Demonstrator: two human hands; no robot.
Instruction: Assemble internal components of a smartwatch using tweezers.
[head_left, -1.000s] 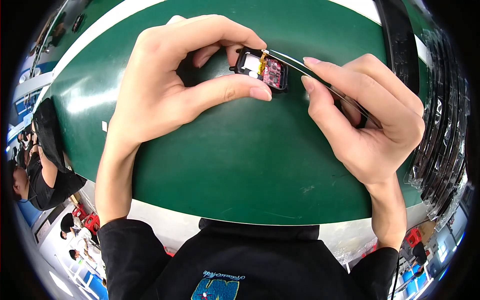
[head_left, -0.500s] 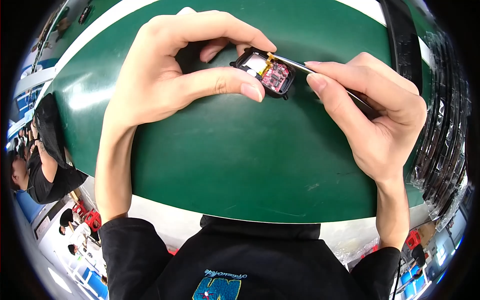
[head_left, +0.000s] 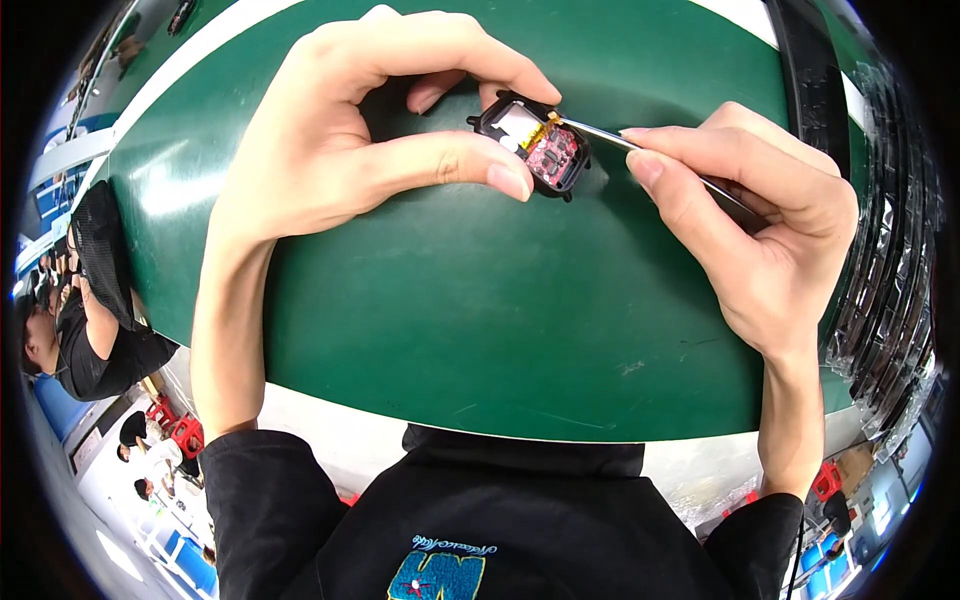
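Observation:
My left hand (head_left: 330,140) grips a small black smartwatch case (head_left: 567,187) by its edges, between thumb and fingers, above the table. The case is open and tilted, showing a silvery battery-like block (head_left: 516,122), a yellow flex strip and a red circuit board (head_left: 556,153). A pair of slim metal tweezers (head_left: 602,134) is pinched between the thumb and fingers of my right hand (head_left: 760,215). Its tip meets the yellow strip near the upper edge of the case. Whether the tip clasps the strip is too small to tell.
The green tabletop (head_left: 480,330) lies beneath both hands. Stacked clear plastic trays (head_left: 880,300) line the right side, near a long black bar (head_left: 808,90). At the left edge sits a person in black (head_left: 105,340), beside a black mesh chair back (head_left: 100,250).
The watch case has shifted slightly right and turned a little in my left hand. The tweezers' tip has moved slightly right and down with it, still at the yellow strip.

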